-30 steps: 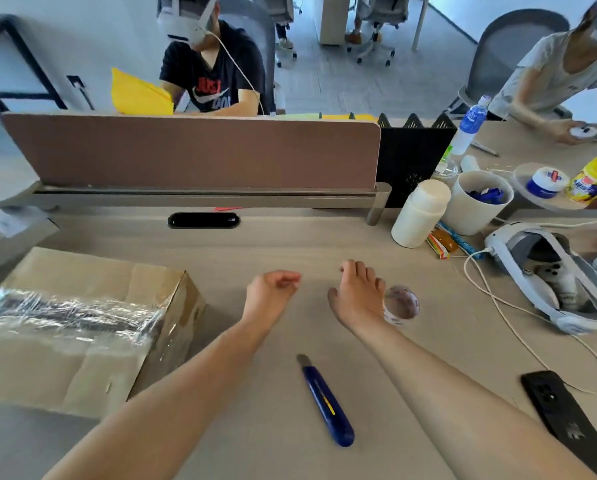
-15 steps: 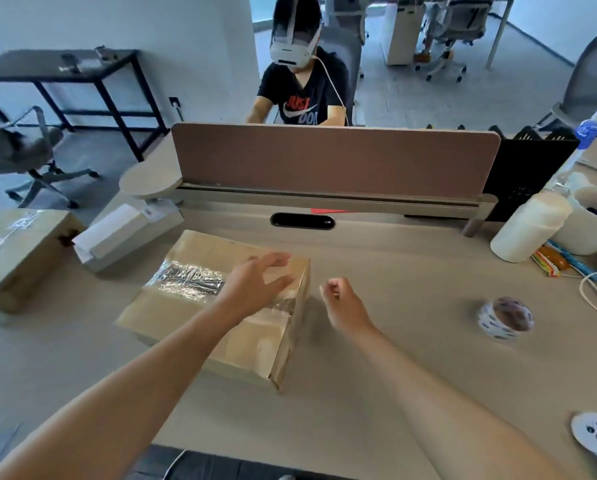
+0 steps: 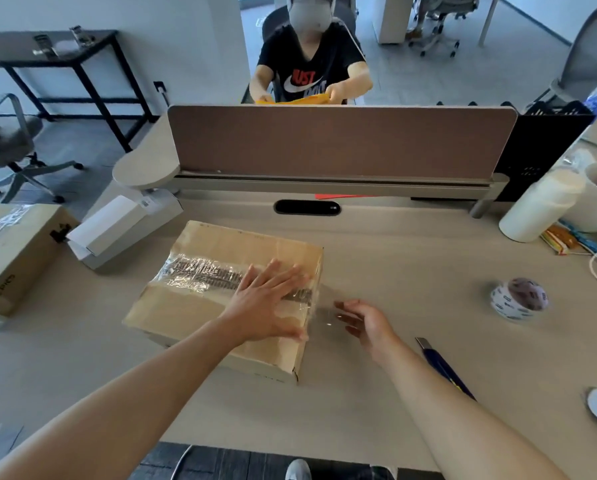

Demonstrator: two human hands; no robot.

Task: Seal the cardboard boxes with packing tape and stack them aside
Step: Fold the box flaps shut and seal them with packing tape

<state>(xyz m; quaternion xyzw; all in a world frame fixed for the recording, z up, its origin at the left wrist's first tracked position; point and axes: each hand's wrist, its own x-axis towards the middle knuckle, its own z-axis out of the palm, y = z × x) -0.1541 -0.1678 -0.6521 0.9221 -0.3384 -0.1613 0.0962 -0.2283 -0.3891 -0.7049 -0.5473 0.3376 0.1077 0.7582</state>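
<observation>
Squarely under the left grip [image 3: 269,306] — fingers spread flat, pressing — lies the taped cardboard box [image 3: 220,244]; the right grip [image 3: 366,323], fingers loosely apart, hovers just beside its edge.

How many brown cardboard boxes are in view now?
2. One box lies on the desk under the left hand; a second box sits at the far left. Others may be hidden.

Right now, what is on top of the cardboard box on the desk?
A strip of clear tape runs across the cardboard box top; the left hand rests flat on its right end. The flap seam beneath is covered.
</observation>
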